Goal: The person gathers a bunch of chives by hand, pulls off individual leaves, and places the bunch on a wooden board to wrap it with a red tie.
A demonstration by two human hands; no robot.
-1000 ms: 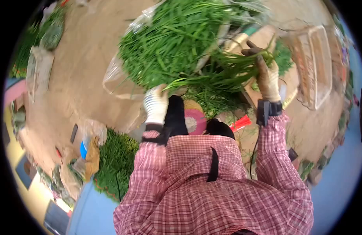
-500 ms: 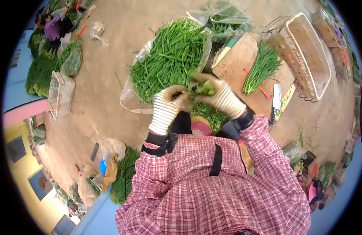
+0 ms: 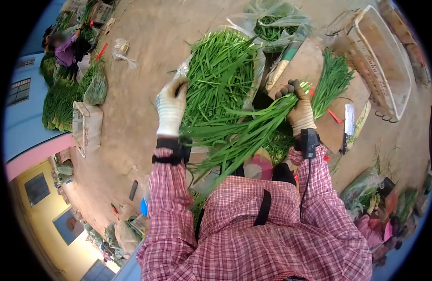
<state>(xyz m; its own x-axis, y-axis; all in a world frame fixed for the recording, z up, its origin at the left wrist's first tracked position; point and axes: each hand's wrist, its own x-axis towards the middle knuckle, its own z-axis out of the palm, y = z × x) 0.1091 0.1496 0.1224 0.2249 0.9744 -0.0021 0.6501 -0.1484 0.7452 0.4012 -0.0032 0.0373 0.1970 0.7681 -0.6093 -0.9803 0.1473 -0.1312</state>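
Observation:
My right hand (image 3: 299, 107), in a striped work glove with dark fingertips, is closed around the pale stem ends of a bunch of garlic chives (image 3: 246, 133). Its long flat green leaves fan out to the left, across my lap. My left hand (image 3: 171, 105), gloved too, is raised at the left edge of a big heap of garlic chives (image 3: 220, 72) on clear plastic. Its fingers are curled toward the thumb; whatever they may pinch is hidden. Right of my right hand, a tied chive bundle (image 3: 333, 82) lies on a board (image 3: 307, 58) with red ties.
A knife (image 3: 349, 121) lies at the board's right edge. Beyond it a plastic crate (image 3: 382, 65) stands tilted. A bag of greens (image 3: 277, 28) sits behind the board. At far left are another crate (image 3: 87, 129), stacked greens (image 3: 61, 105) and a person in purple (image 3: 66, 50).
My hands, close together before, have moved apart. The left went left and up; the right moved right and now holds the chives spread out sideways. The view has shifted slightly.

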